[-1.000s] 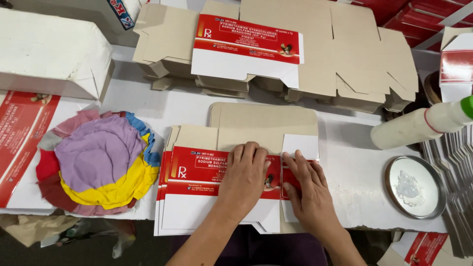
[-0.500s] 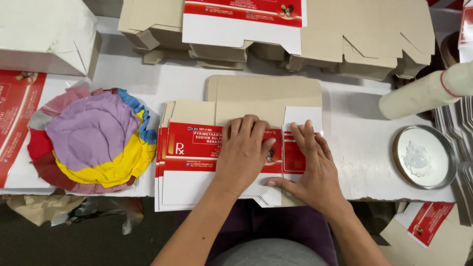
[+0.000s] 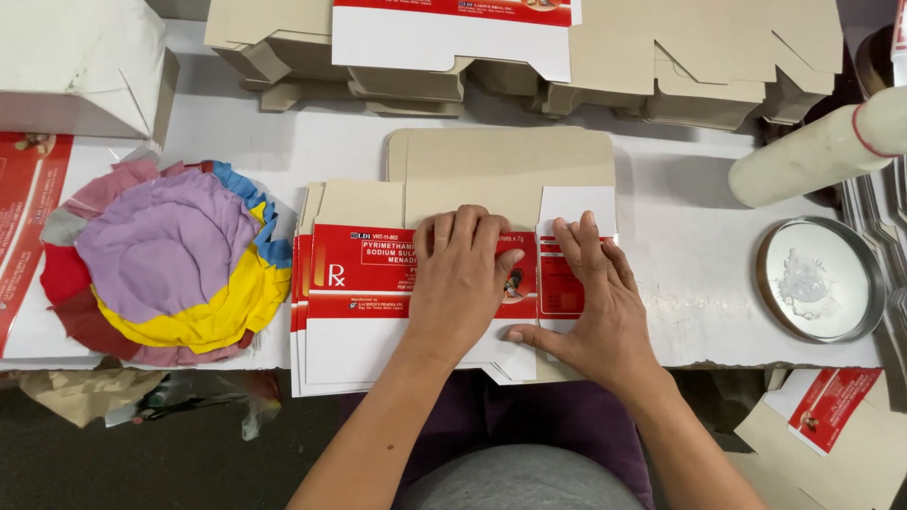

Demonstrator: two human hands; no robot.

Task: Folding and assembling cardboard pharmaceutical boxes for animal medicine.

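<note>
A stack of flat red-and-white carton blanks (image 3: 354, 293) lies at the near edge of the white table (image 3: 699, 255). My left hand (image 3: 461, 279) presses palm down on the top blank, fingers together. My right hand (image 3: 593, 307) lies flat just to its right, on the blank's narrow red-and-white side panel (image 3: 559, 283), with the thumb stretched towards the left hand. A brown cardboard flap (image 3: 501, 170) of the stack shows beyond both hands. Neither hand grips anything.
A pile of coloured cloth rounds (image 3: 165, 260) lies at the left. More flat cartons (image 3: 529, 47) are stacked at the back. A shallow metal dish with white paste (image 3: 817, 279) and a white bottle (image 3: 812, 156) lying tilted are at the right. A white box (image 3: 76, 66) stands back left.
The camera has tilted slightly, so the table sits higher in view. Both hands stay pressed on the top blank, the right hand shifted a little along the side panel.
</note>
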